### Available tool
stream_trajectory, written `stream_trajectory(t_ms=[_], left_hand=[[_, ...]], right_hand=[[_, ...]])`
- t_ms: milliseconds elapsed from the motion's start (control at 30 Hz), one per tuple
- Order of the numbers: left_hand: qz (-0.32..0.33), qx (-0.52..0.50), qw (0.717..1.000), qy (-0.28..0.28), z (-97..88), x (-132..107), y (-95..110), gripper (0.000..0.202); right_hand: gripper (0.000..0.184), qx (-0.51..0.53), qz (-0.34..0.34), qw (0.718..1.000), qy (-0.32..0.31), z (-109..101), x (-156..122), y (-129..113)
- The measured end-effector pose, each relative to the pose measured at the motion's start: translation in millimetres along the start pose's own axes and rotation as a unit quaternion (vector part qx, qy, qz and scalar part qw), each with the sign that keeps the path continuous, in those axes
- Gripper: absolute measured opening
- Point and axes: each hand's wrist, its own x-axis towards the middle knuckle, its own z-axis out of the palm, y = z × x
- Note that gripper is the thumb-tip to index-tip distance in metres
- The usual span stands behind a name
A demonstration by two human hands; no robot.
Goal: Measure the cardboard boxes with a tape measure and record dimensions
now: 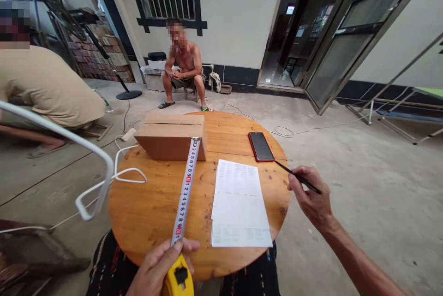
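Observation:
My left hand is closed around a yellow tape measure at the near edge of the round wooden table. Its pulled-out blade slants away from me, and the metal end tip appears against a closed cardboard box; whether it touches, I cannot tell. Pinched in my right hand is a thin black pen, held beyond the table's right edge and pointing toward a red-edged phone. Printed white sheets of paper lie on the table between my hands.
A person sits on a low stool by the wall. Another person crouches at the left. A white bent tube with a white cord reaches over the table's left side. Cables run across the floor. A door stands ajar.

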Motion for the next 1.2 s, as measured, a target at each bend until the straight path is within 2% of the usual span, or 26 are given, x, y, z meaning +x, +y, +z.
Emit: stream_trajectory(t_ms=[100, 200, 267, 400, 500, 567, 667, 833, 1033, 1200], left_hand=[[-0.013, 0.014, 1.000, -0.013, 8.7, 6, 1, 0.043], [-0.012, 0.008, 1.000, -0.023, 15.3, 12, 4, 0.038], [-0.016, -0.012, 0.999, -0.041, 21.6, 16, 8, 0.036], [-0.009, -0.033, 0.996, -0.083, 42.5, 26, 20, 0.035], [-0.019, -0.054, 0.994, -0.095, 64.1, 40, 29, 0.029], [-0.025, -0.069, 0.992, -0.103, 79.3, 52, 35, 0.025], [-0.015, -0.081, 0.990, -0.112, 100.1, 74, 44, 0.020], [-0.012, -0.093, 0.987, -0.134, 124.1, 107, 53, 0.019], [-0.031, -0.091, 0.981, -0.168, 129.9, 124, 47, 0.021], [-0.022, -0.086, 0.975, -0.203, 124.2, 127, 44, 0.021]], right_hand=[[0.015, 0.087, 0.086, 0.992, -0.041, -4, -18, 0], [0.023, 0.147, 0.132, 0.978, -0.059, 1, -29, 2], [0.022, 0.170, 0.152, 0.971, -0.070, 7, -33, 4], [0.014, 0.176, 0.160, 0.969, -0.071, 21, -35, 5], [0.018, 0.190, 0.158, 0.966, -0.076, 32, -32, 8], [0.022, 0.202, 0.155, 0.963, -0.086, 41, -29, 11], [0.017, 0.203, 0.157, 0.962, -0.095, 55, -22, 17], [0.019, 0.217, 0.171, 0.954, -0.117, 70, -13, 21], [0.015, 0.162, 0.160, 0.963, -0.142, 71, -8, 19], [0.012, 0.063, 0.079, 0.984, -0.146, 70, -5, 13]])
